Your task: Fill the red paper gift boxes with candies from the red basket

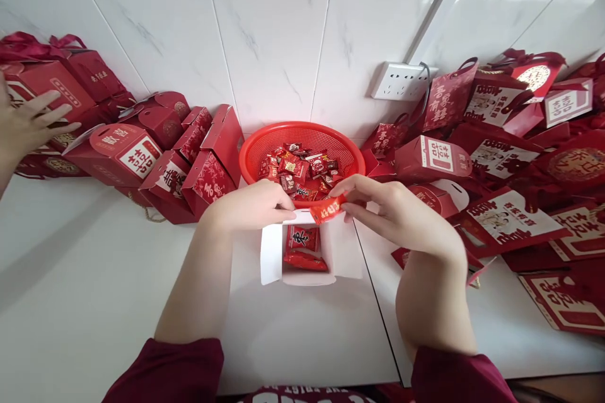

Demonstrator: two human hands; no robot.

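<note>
An open white-lined gift box (271, 255) stands on the table in front of me, its flaps spread. A few red-wrapped candies (303, 238) lie inside. My left hand (253, 206) is closed on the box's far flap, with thumb and fingers at its edge. Between the fingertips of my right hand (394, 211) is a small red-and-orange candy packet (326, 208), held above the box's far edge. Just behind both hands sits a red plastic basket (250, 157), holding a pile of wrapped candies (302, 167).
Red gift boxes (125, 151) line the wall on the left, where another person's hand (28, 113) touches some. Many more red boxes (510, 217) crowd the right side. A white power strip (401, 82) is on the tiled wall. A seam (378, 305) crosses the white tabletop.
</note>
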